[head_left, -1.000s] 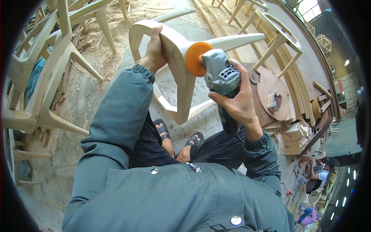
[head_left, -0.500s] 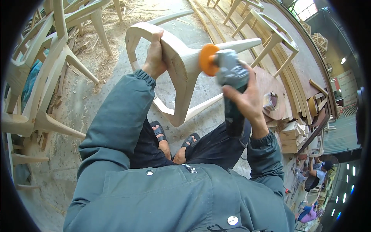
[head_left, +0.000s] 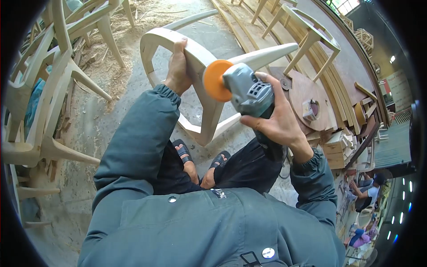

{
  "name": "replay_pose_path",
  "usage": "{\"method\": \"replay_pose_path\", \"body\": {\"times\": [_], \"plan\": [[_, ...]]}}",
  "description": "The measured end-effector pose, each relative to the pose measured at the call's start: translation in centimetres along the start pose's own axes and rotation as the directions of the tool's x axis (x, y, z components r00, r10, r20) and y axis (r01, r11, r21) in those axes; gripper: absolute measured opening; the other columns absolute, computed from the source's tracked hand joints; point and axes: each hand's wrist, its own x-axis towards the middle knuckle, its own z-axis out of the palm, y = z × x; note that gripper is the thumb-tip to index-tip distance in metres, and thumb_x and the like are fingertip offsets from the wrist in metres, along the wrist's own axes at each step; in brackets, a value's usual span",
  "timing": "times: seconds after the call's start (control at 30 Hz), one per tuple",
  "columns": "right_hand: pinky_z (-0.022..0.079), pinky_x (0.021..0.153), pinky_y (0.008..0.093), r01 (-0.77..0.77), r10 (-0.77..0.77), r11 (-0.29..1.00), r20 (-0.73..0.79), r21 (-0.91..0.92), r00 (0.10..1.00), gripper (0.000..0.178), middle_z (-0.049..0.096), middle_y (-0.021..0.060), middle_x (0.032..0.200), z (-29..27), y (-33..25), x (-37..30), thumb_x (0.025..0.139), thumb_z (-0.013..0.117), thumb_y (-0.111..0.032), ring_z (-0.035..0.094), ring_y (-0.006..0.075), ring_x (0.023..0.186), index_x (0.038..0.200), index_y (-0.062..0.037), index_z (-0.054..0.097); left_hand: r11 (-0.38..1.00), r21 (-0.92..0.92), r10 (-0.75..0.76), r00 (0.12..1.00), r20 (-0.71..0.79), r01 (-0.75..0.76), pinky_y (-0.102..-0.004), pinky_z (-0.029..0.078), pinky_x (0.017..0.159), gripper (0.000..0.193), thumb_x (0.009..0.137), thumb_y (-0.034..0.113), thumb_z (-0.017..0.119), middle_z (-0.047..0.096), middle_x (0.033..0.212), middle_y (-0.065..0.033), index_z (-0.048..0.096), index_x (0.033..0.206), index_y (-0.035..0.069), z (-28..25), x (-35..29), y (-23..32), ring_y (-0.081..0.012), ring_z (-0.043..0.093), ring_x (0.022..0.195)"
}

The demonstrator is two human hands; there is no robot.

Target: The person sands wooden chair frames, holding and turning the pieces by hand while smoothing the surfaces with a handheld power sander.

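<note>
A pale wooden chair frame (head_left: 205, 113) is tilted in front of me, one tapered leg pointing off to the right. My left hand (head_left: 179, 70) is closed around its upper rail, thumb on top. Wrapped around the body of a grey angle grinder (head_left: 249, 91) is my right hand (head_left: 284, 120). The grinder's round orange disc (head_left: 218, 80) lies over the joint between rail and leg, hiding that spot. Whether the disc touches the wood I cannot tell.
Several unfinished chair frames (head_left: 58, 84) stand close on the left, above wood shavings (head_left: 106, 66). Long boards (head_left: 331, 89), another chair frame (head_left: 307, 40) and a box of offcuts (head_left: 336, 149) are on the right. Two people (head_left: 368, 196) sit farther off at the right.
The grinder has moved left along the chair frame, its disc going from the leg's base onto the rail joint. My left hand keeps its hold on the rail.
</note>
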Motion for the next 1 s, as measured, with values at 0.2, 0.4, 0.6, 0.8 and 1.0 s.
{"method": "replay_pose_path", "body": {"times": [0.2,0.4,0.6,0.8,1.0], "plan": [[0.049,0.105,0.0387,-0.266,0.276,0.96,-0.164,0.081,0.947,0.093,0.063,0.0195,0.128,-3.2,3.6,-0.1,0.082,0.089,-0.03,0.064,0.0272,0.118,0.151,-0.0003,0.034,1.0,0.004,-0.002,1.0,-0.001,0.002,-0.0434,0.049,0.095,0.07,0.091,0.054,0.064,0.055,0.115,-0.0132,0.048,0.134,0.002,0.8,0.3,-0.9,-0.0251,0.058,0.109],[0.045,0.11,0.0414,-0.058,0.06,0.998,0.084,-0.027,0.995,0.092,0.058,0.0194,0.134,-1.5,-1.3,0.1,0.082,0.089,-0.031,0.058,0.0311,0.127,0.152,-0.0053,0.035,1.0,0.018,-0.014,1.0,0.015,0.014,-0.0429,0.049,0.095,0.071,0.09,0.055,0.065,0.056,0.113,-0.0125,0.048,0.133,0.002,1.4,-1.4,-0.8,-0.0248,0.058,0.109],[0.047,0.108,0.0402,-0.335,0.337,0.941,-0.064,0.047,0.939,0.092,0.059,0.0214,0.134,-4.5,2.1,-0.1,0.084,0.087,-0.034,0.061,0.0297,0.122,0.153,-0.0052,0.033,0.998,0.053,0.034,0.999,-0.004,-0.034,-0.043,0.052,0.09,0.072,0.09,0.058,0.065,0.057,0.11,-0.013,0.048,0.132,0.002,1.4,-0.7,-1.9,-0.0253,0.062,0.102],[0.037,0.115,0.0399,-0.178,0.174,0.983,0.116,0.032,0.978,0.097,0.051,0.0148,0.136,-2.5,-1.4,0.9,0.08,0.088,-0.037,0.051,0.0275,0.128,0.155,-0.009,0.034,0.999,0.035,-0.02,0.999,0.046,0.018,-0.0425,0.047,0.101,0.076,0.093,0.062,0.061,0.056,0.117,-0.0137,0.045,0.138,0.003,1.4,-1.3,-1.8,-0.0255,0.058,0.114],[0.052,0.095,0.0348,-0.389,0.392,0.919,-0.035,0.068,0.919,0.088,0.06,0.0128,0.122,-6.7,1.6,0.9,0.083,0.085,-0.044,0.062,0.0219,0.11,0.15,-0.0058,0.042,0.998,0.028,0.051,0.999,-0.01,-0.051,-0.0457,0.044,0.109,0.092,0.095,0.077,0.052,0.054,0.13,-0.017,0.041,0.146,0.001,2.3,-1.3,-2.8,-0.0292,0.054,0.124]]}}
